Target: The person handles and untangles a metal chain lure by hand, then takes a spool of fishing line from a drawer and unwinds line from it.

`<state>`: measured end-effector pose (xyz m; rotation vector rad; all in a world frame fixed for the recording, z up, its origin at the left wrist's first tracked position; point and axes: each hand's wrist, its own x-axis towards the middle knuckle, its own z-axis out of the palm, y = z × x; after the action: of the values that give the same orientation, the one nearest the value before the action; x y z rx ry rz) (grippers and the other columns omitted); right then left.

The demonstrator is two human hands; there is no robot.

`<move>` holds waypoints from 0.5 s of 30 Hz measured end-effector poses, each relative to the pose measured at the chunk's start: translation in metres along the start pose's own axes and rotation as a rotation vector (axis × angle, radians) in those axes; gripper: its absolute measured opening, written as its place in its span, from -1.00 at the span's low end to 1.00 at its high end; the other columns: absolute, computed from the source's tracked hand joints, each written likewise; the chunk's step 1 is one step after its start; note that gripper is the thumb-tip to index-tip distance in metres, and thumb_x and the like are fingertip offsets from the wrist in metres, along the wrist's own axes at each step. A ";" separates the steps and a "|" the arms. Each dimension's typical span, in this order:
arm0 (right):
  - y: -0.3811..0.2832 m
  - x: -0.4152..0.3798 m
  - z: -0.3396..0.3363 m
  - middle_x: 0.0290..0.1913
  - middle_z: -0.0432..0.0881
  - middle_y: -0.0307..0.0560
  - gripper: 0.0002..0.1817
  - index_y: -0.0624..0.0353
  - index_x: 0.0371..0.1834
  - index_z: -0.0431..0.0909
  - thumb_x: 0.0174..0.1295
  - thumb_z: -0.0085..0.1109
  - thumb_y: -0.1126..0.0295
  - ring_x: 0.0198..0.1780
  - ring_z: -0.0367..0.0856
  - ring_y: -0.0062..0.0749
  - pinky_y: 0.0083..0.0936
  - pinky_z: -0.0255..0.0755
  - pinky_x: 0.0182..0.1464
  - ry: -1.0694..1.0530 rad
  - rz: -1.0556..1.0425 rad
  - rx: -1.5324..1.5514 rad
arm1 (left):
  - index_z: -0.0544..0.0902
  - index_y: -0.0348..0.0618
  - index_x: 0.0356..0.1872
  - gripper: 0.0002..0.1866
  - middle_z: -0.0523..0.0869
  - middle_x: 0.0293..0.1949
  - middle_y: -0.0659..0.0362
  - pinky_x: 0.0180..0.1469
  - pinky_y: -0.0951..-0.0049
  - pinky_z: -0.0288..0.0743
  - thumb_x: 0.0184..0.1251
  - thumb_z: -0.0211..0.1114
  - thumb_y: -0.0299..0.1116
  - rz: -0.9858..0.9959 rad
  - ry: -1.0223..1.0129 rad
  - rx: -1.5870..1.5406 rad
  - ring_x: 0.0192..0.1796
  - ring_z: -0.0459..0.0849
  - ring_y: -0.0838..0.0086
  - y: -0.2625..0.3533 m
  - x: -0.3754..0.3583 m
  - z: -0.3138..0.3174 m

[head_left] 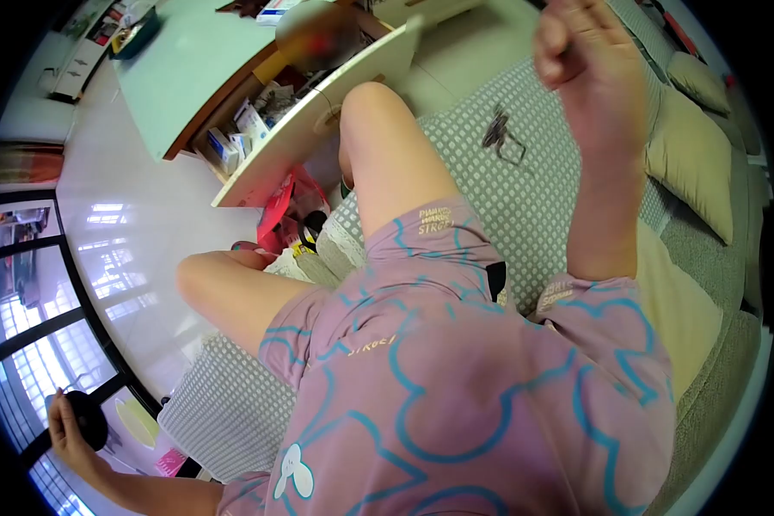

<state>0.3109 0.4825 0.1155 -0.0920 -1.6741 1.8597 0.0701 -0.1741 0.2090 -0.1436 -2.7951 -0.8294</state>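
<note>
At the lower left, my left hand [77, 443] is closed at the edge of a black round object [88, 420], whose kind I cannot make out. My right hand [589, 77] is raised at the upper right, partly cut off by the frame's top. Its fingers curl in toward the thumb, and whatever may be between them is hidden. Beneath that hand spreads the green-and-white patterned sofa cover [456, 129]. A small dark tangled item with a thin loop [499, 138] lies on it, to the left of my right forearm.
Ahead stands a table [189, 60] with its drawer [318, 107] pulled out, holding boxes and small items. A red bag [277, 211] is below it, near my legs. Cushions [688, 155] line the sofa's right side. Dark-framed glass panes [52, 301] are at left.
</note>
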 end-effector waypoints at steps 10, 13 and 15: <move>0.178 -0.086 0.038 -0.12 0.66 -0.10 -0.74 0.28 0.02 0.54 0.42 0.11 0.33 -0.14 0.67 -0.49 -0.63 0.59 -0.15 0.138 0.606 -0.193 | 0.72 -0.30 -0.21 -0.78 0.64 -0.38 0.33 -0.21 0.67 0.35 0.35 0.37 -0.31 -0.176 -0.121 0.038 -0.32 0.48 0.68 -0.088 -0.006 0.055; 0.186 -0.108 0.041 -0.03 0.61 -0.09 -0.75 0.27 -0.01 0.56 0.37 0.18 0.33 -0.02 0.62 -0.42 -0.56 0.56 0.00 0.040 0.499 -0.532 | 0.72 -0.27 -0.24 -0.78 0.62 -0.39 0.34 -0.22 0.67 0.34 0.34 0.38 -0.28 -0.201 -0.103 0.036 -0.33 0.47 0.69 -0.086 -0.006 0.059; 0.183 -0.119 0.048 0.02 0.55 -0.04 -0.78 0.22 -0.08 0.60 0.26 0.27 0.39 0.03 0.59 -0.34 -0.49 0.51 0.03 -0.193 0.251 -0.822 | 0.73 -0.27 -0.24 -0.78 0.63 -0.38 0.34 -0.22 0.67 0.35 0.34 0.37 -0.28 -0.192 -0.082 0.029 -0.32 0.48 0.68 -0.084 -0.003 0.061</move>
<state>0.3122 0.3832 -0.0853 -0.4877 -2.5645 1.2436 0.0490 -0.2117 0.1144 0.0996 -2.9310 -0.8419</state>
